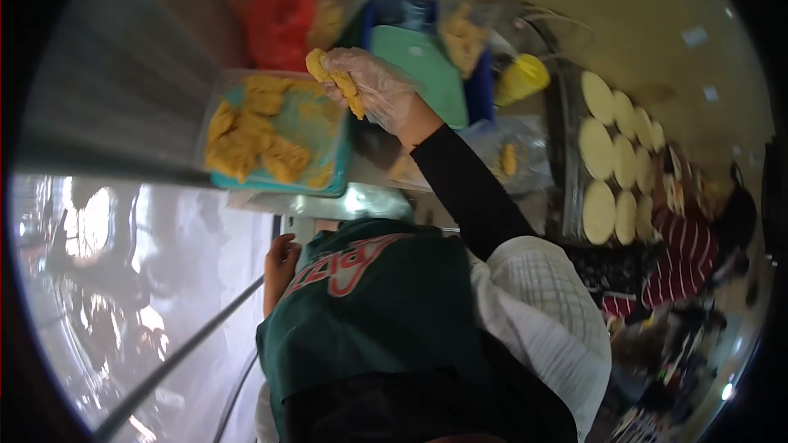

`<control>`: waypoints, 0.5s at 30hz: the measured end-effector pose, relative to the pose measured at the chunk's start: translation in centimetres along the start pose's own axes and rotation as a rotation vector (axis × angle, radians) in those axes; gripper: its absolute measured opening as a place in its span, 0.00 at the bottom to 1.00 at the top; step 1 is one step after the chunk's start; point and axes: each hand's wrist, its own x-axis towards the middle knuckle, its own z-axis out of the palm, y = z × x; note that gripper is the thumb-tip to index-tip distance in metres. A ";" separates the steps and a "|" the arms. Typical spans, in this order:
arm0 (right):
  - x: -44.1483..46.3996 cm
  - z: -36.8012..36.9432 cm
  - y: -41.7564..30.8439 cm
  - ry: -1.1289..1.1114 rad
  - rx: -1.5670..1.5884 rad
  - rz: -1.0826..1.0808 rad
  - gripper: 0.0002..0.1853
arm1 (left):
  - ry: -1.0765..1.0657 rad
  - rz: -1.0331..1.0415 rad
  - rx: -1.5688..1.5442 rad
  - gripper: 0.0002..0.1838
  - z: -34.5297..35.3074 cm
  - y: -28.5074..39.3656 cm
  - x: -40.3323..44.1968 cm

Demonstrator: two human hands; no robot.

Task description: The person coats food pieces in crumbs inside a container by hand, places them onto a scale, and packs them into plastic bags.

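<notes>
My right hand, in a clear plastic glove, is raised with its fingers closed round a lump of soft yellow dough. It is above the right rim of a teal-bottomed plastic tub. More yellow dough lies in the tub in rough clumps, mostly on its left side, with smears on the right. My left hand is low beside my green apron, bare and away from the food. Its fingers look loosely bent, and nothing shows in them.
Behind are a red plastic bag, a blue crate with a green lid, a water bottle and a yellow cup. Pale flat rounds lie in rows on a dark griddle. Someone in a striped top is at right.
</notes>
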 end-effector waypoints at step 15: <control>-28.2 -24.4 -3.7 0.866 -0.256 -0.189 0.20 | -0.117 -0.064 -0.009 0.13 5.2 3.1 2.4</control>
